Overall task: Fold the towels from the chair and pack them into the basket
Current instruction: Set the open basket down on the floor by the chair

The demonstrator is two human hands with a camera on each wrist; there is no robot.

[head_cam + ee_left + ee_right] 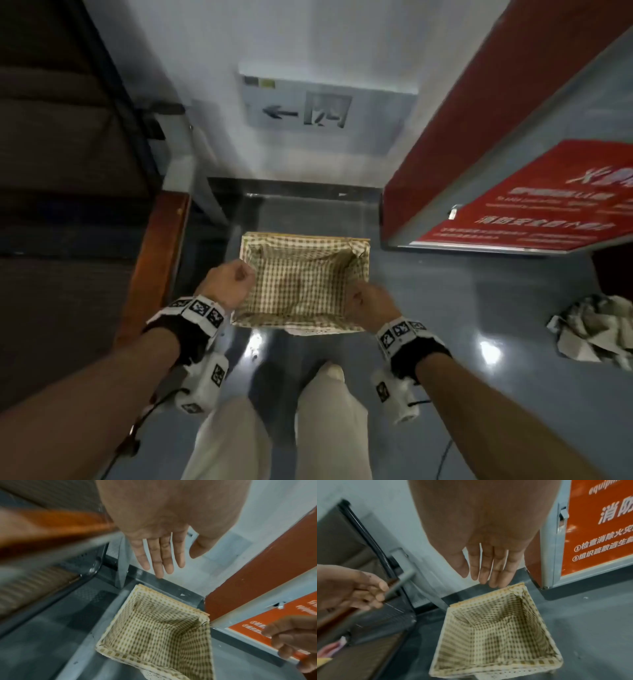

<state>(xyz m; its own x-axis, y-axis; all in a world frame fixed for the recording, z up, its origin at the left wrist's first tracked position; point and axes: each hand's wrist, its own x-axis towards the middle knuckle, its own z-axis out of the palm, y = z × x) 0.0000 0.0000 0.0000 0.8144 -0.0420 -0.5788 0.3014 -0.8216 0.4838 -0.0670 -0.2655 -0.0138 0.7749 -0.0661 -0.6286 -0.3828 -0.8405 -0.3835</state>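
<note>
The gingham-lined basket [303,284] on the floor [462,308] holds nothing; left hand [227,282] and right hand [368,303] hover over its side rims, fingers [160,555] straight, empty.

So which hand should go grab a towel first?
Probably the left hand: it hangs beside the chair, both hands are empty, and the right hand is across the empty basket.

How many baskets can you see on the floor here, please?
1: the checked-lined basket stands on the grey floor, below and between the left hand and right hand. None appears hidden.
</note>
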